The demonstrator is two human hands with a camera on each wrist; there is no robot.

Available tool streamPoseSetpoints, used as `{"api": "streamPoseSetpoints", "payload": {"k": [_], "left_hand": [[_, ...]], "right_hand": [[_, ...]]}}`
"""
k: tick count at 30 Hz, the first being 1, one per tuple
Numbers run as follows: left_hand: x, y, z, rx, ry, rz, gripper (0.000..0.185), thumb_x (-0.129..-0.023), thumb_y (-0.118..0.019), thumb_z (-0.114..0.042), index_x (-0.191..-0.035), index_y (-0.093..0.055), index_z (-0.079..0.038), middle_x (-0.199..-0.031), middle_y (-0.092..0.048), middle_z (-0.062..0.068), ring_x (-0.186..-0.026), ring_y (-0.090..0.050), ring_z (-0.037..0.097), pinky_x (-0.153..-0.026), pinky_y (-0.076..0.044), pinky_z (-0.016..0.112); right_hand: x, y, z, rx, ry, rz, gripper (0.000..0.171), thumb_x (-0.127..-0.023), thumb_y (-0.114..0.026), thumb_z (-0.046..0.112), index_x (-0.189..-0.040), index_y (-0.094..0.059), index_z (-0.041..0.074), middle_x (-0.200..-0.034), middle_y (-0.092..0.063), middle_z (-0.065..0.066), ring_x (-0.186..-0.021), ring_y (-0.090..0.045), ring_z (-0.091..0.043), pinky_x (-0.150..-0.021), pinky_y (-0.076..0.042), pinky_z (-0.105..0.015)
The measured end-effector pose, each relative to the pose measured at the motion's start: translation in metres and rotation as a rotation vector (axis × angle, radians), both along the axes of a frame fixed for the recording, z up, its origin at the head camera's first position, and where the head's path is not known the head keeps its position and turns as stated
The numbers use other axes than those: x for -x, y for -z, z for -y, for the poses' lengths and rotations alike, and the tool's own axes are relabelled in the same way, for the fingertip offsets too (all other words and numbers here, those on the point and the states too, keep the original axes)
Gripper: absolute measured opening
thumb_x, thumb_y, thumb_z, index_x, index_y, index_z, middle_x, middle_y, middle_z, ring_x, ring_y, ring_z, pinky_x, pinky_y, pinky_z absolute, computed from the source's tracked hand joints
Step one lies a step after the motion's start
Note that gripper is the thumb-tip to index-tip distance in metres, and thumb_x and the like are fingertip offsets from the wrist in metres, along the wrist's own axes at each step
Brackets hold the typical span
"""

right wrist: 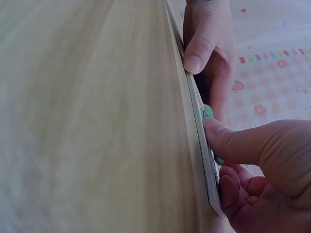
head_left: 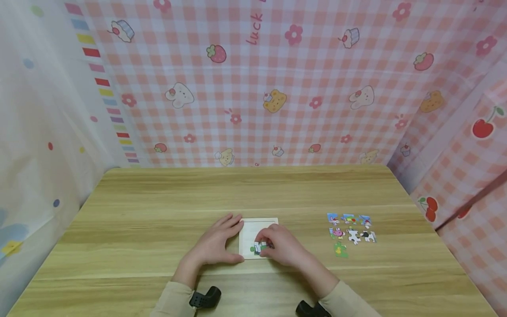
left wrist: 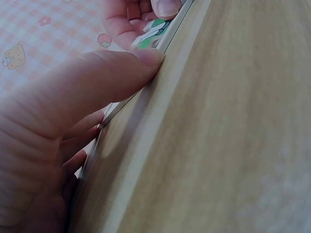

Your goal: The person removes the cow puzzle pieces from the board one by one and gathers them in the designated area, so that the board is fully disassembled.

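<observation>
A small pale square puzzle tray (head_left: 247, 231) lies on the wooden table in the head view. My left hand (head_left: 214, 241) spans its left side, thumb at the near left corner and fingers by the far left one. Over the tray's near right part, my right hand (head_left: 286, 246) pinches a green and white jigsaw piece (head_left: 257, 248). In the right wrist view the thumb presses on this jigsaw piece (right wrist: 208, 111), close above the tray floor. The right fingers hide part of it.
Several loose jigsaw pieces lie to the right of the tray, among them a white piece (head_left: 354, 237) and a green piece (head_left: 340, 249) nearest me. Behind the wooden table (head_left: 158, 198) hangs a pink checked curtain (head_left: 253, 79).
</observation>
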State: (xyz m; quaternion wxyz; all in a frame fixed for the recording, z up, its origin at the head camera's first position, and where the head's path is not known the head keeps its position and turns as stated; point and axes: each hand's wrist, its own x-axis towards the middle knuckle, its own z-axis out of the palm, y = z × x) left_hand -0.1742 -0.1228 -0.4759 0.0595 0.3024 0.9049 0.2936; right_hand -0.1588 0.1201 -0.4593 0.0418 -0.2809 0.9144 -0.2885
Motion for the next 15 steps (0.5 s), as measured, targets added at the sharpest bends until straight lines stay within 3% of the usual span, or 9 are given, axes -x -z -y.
{"api": "streamPoseSetpoints", "payload": {"k": [9,15], "left_hand": [[-0.0005,-0.0004,-0.0003,0.006,-0.003,0.001,0.094,-0.073,-0.083,-0.042,-0.148,-0.044,-0.002,-0.159,-0.032,0.009,-0.149,-0.017,0.034,-0.116,-0.021,0.056],[-0.0004,-0.0004,-0.0005,0.004,0.003,-0.004,0.094,-0.073,-0.083,-0.043,-0.148,-0.044,-0.002,-0.159,-0.032,0.009,-0.149,-0.017,0.034,-0.116,-0.022,0.056]], "right_hand": [[-0.0005,0.0022,-0.0019,0.051,-0.002,-0.014,0.017,-0.082,-0.080,0.010,-0.095,-0.070,0.014,-0.082,-0.050,0.005,-0.077,-0.045,-0.011,-0.069,-0.040,-0.027],[0.0007,0.0053,-0.0050,0.119,0.015,0.026,0.012,-0.086,-0.076,0.007,-0.095,-0.071,0.015,-0.083,-0.050,0.007,-0.078,-0.047,-0.010,-0.068,-0.042,-0.026]]}}
